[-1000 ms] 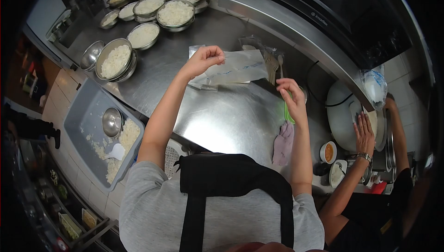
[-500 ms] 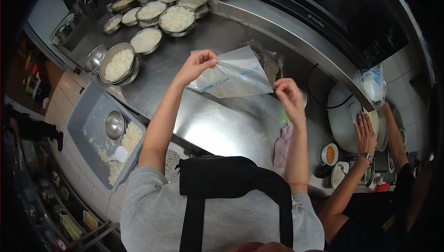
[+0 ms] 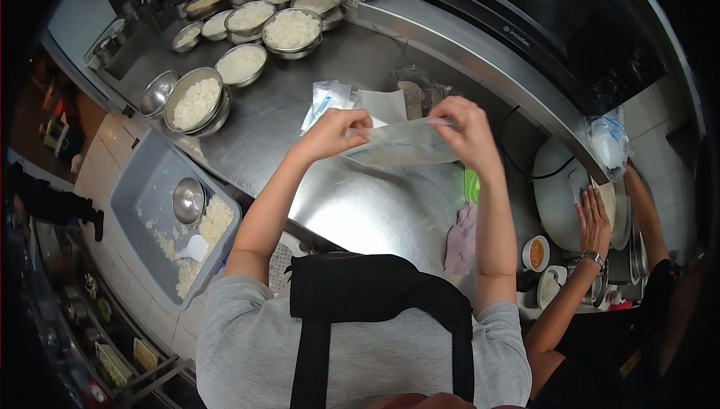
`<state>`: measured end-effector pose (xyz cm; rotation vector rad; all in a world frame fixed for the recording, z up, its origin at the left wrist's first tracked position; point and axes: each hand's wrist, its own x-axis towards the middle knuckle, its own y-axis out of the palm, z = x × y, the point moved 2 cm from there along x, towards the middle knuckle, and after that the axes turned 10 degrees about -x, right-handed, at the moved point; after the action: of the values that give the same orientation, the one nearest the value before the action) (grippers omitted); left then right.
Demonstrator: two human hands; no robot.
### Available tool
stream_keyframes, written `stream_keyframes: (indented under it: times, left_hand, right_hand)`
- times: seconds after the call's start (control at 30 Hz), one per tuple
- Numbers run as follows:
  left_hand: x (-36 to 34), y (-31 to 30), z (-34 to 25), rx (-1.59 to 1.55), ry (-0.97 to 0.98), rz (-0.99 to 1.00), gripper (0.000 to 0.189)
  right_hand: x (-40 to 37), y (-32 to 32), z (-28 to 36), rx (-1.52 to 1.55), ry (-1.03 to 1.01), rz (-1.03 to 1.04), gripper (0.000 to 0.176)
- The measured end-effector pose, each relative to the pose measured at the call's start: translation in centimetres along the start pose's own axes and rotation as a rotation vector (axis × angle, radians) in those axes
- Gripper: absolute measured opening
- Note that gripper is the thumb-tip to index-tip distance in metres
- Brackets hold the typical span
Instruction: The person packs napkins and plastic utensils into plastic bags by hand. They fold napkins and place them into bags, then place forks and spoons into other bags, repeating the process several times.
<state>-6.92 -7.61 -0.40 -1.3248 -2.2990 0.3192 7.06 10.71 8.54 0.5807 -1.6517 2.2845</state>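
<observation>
A clear plastic bag [image 3: 401, 144] with blue print is stretched between my two hands above the steel counter [image 3: 330, 191]. My left hand [image 3: 341, 131] pinches its left edge. Fingers of my right hand [image 3: 463, 130] are closed on the right edge. Just behind the bag lie more flat plastic bags [image 3: 328, 101] with blue print and a white sheet [image 3: 384, 106]. To the right of these is a crumpled clear wrapper [image 3: 424, 82].
Several metal bowls of rice [image 3: 292, 30] stand at the back left. A grey tub [image 3: 139, 206] at left holds rice, a metal bowl [image 3: 188, 200] and a white scoop [image 3: 195, 248]. A pink cloth [image 3: 461, 240] lies at right. A co-worker's hand [image 3: 594, 221] rests by a large pot [image 3: 551, 184].
The bag has been drawn toward me and its edge spread between both hands. My right hand has moved up and now grips it. Flat bags behind it have come into view.
</observation>
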Motion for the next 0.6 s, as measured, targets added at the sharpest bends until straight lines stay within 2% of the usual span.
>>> stream_keyframes:
  times: [0.03, 0.1, 0.17, 0.23, 0.27, 0.3, 0.37, 0.43, 0.5, 0.53, 0.57, 0.6]
  left_hand:
    - [-0.9, -0.2, 1.5, -0.002, -0.007, -0.005, 0.009]
    - [-2.2, -0.4, 4.0, -0.172, 0.004, -0.065, 0.011]
    - [-3.0, 0.3, 5.0, -0.302, 0.002, -0.104, 0.010]
    - [-3.8, 1.4, 6.1, -0.727, -0.156, -0.341, 0.009]
    - [-4.2, 2.0, 6.0, -0.729, -0.163, -0.340, 0.009]
    - [-4.4, 2.4, 5.8, -0.752, -0.128, -0.352, 0.010]
    - [-5.5, 3.4, 5.7, -0.777, -0.101, -0.363, 0.010]
    - [-7.7, 4.5, 5.9, -0.548, -0.109, -0.256, 0.010]
    - [-10.3, 6.4, 7.0, -0.440, -0.243, -0.164, 0.010]
    - [-11.7, 7.6, 8.0, -0.528, -0.397, -0.128, 0.009]
    - [-13.2, 9.1, 10.4, -0.542, -0.415, -0.125, 0.010]
    - [-13.6, 9.3, 9.4, -0.374, -0.396, -0.111, 0.011]
  right_hand:
    - [-0.2, -1.1, 0.1, -0.035, -0.015, -0.036, 0.011]
    - [-1.3, -3.2, -0.6, 0.232, 0.148, 0.004, 0.009]
    - [-3.1, -1.6, -3.6, 0.352, 0.189, 0.041, 0.008]
    - [-4.9, 1.5, -6.1, 0.407, 0.384, 0.014, 0.009]
    - [-5.9, 2.6, -6.6, 0.504, 0.491, 0.005, 0.010]
    - [-7.0, 3.4, -6.7, 0.505, 0.495, 0.007, 0.010]
    - [-9.9, 4.8, -6.5, 0.649, 0.500, -0.128, 0.007]
    - [-13.8, 6.7, -6.2, 0.773, 0.595, -0.120, 0.007]
    - [-18.2, 9.5, -6.8, 0.748, 0.747, -0.026, 0.003]
    - [-20.0, 10.9, -7.2, 0.751, 0.758, -0.027, 0.003]
    - [-21.7, 12.4, -7.6, 0.740, 0.803, 0.040, 0.002]
    - [-23.0, 13.4, -7.6, 0.730, 0.850, 0.108, 0.002]
